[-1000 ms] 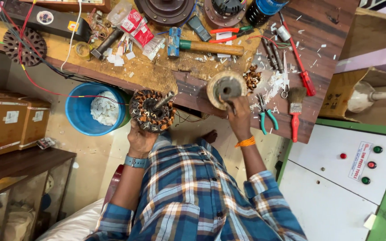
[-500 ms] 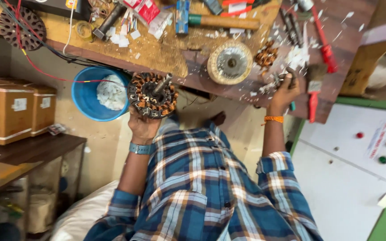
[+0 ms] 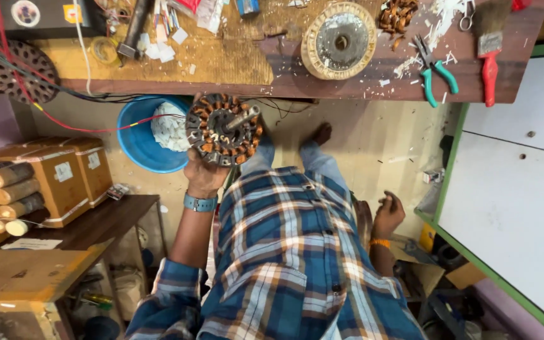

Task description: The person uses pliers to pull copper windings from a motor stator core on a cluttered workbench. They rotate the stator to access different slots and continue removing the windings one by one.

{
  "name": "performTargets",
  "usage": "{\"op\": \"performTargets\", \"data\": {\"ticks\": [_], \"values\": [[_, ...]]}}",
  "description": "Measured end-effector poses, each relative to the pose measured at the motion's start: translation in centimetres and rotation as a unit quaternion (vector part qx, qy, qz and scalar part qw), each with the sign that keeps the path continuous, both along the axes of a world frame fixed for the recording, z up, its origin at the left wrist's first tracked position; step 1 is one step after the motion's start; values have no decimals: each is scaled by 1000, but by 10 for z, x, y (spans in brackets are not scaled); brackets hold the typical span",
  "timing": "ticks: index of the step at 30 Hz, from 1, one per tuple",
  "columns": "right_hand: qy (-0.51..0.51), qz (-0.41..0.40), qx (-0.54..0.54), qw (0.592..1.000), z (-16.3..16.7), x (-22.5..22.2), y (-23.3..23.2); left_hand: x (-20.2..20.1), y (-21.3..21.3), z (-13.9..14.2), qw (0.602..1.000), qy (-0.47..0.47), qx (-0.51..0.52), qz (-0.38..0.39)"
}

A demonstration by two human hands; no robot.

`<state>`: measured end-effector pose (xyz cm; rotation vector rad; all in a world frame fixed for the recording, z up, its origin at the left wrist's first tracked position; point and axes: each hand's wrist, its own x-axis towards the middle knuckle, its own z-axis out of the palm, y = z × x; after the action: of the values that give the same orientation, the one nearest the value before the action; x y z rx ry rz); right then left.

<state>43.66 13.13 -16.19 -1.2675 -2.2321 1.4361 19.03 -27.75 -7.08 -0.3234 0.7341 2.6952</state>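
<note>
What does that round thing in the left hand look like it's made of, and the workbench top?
The motor stator in the left hand looks like dark steel laminations wound with glossy copper wire, plus a bare metal shaft. The workbench top looks like worn wood: matte brown planks with visible grain and scuffs.

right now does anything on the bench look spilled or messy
Yes: white scraps lie scattered across the bench's right end, around the green-handled pliers. The left hand holds a wound stator clear of the bench.
</note>
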Motion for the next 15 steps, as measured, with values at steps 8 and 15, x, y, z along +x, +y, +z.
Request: {"op": "performTargets", "data": {"ticks": [8, 15], "values": [[-80, -72, 10, 994, -2, 45, 4, -8, 41, 42, 996, 92, -2, 0], [-96, 27, -285, 953, -9, 39, 51, 37, 76, 34, 997, 66, 2, 47]]}}
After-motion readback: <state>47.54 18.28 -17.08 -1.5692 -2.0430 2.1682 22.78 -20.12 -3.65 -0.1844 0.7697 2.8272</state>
